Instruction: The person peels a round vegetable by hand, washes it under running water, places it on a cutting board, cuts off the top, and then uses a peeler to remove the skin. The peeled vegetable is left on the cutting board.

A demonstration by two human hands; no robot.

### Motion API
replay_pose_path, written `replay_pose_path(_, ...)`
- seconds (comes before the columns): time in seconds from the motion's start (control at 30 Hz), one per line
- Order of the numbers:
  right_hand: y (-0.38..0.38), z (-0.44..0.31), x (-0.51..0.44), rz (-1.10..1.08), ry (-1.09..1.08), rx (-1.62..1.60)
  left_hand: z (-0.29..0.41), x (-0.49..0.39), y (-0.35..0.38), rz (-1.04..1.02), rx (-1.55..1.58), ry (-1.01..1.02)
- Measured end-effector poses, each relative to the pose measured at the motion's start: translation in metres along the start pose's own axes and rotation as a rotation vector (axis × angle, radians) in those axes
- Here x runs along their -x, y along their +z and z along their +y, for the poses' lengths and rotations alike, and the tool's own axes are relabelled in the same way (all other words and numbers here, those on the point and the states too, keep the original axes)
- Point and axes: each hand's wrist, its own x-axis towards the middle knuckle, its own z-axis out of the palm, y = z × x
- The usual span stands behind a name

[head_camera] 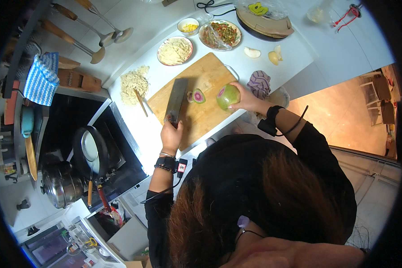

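Observation:
My left hand (pixel 172 134) grips the handle of a cleaver (pixel 177 97), whose broad dark blade lies over the wooden cutting board (pixel 207 72). In my right hand (pixel 248 98) is a large green watermelon radish (pixel 228 99), held at the board's right side. Its cut face, with a purple-pink centre, is turned up and to the left. Between the blade and the radish lies a cut radish end piece (pixel 198 96) with a pink middle. A smaller piece (pixel 190 97) sits beside it, close to the blade.
Noodles (pixel 134 85) and chopsticks (pixel 140 102) lie left of the board. Behind it stand a plate of pale shreds (pixel 175 51), a small bowl (pixel 188 26), a plate of chopped vegetables (pixel 221 35) and an electric griddle (pixel 264 23). A striped cloth (pixel 259 83) is at right, a wok (pixel 102 147) at left.

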Motion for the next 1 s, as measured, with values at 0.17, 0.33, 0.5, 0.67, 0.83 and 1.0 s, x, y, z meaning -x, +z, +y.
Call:
replay_pose_path(0.17, 0.002, -0.011, -0.014, 0.104, 0.139, -0.198, -0.03, -0.002, 0.033, 0.022, -0.199, 0.058)
replay_pose_path(0.33, 0.007, -0.026, -0.01, 0.13, 0.278, -0.392, -0.042, -0.002, 0.041, 0.08, -0.345, 0.141)
replay_pose_path(0.5, 0.018, -0.016, -0.004, 0.226, 0.07, -0.07, -0.022, -0.024, 0.041, 0.201, -0.369, 0.301)
replay_pose_path(0.67, 0.027, 0.0, -0.007, 0.29, -0.023, -0.03, 0.023, -0.076, 0.075, -0.091, -0.056, 0.245)
replay_pose_path(0.83, 0.02, -0.009, 0.004, 0.301, 0.129, -0.345, 0.044, -0.099, 0.099, -0.284, -0.173, 0.076)
replay_pose_path(1.0, -0.013, 0.0, 0.033, 0.273, 0.265, -0.921, 0.064, -0.093, 0.097, -0.42, -0.123, 0.239)
